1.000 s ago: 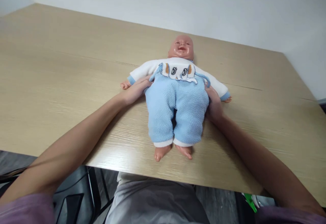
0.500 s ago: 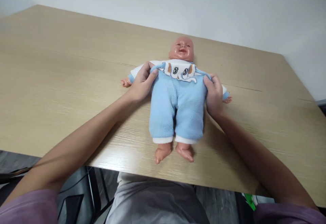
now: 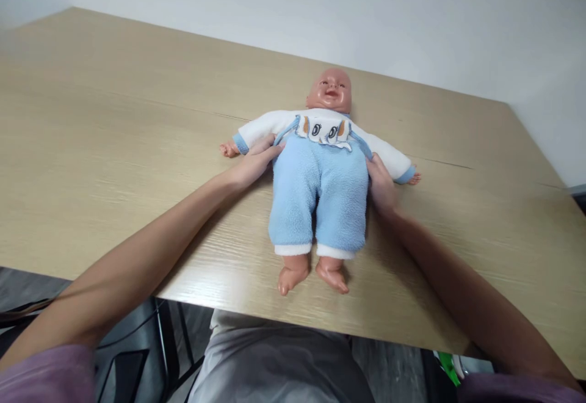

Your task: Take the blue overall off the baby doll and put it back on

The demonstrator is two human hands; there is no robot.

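A baby doll (image 3: 330, 88) lies on its back with its head away from me, in a white top (image 3: 268, 123) with blue cuffs. Its fleecy blue overalls (image 3: 320, 177) carry a white elephant bib (image 3: 324, 130) across the front, with a thin blue strap to each side. At the left side of the waist, my left hand (image 3: 259, 160) grips the overalls, thumb in front and fingers partly hidden. My right hand (image 3: 383, 188) is closed on the opposite side below the strap; most of its fingers are out of sight. The doll's bare feet point towards me.
The light wood table (image 3: 137, 116) has a thin seam running across it. A pale wall (image 3: 366, 18) stands behind. Below the front edge, a dark chair (image 3: 132, 354) is at left and a green item (image 3: 447, 366) at right.
Both hands have lowered the top of the overalls from their raised, stretched position and moved down along the sides. The doll's sleeves show more fully, and the straps hang slacker.
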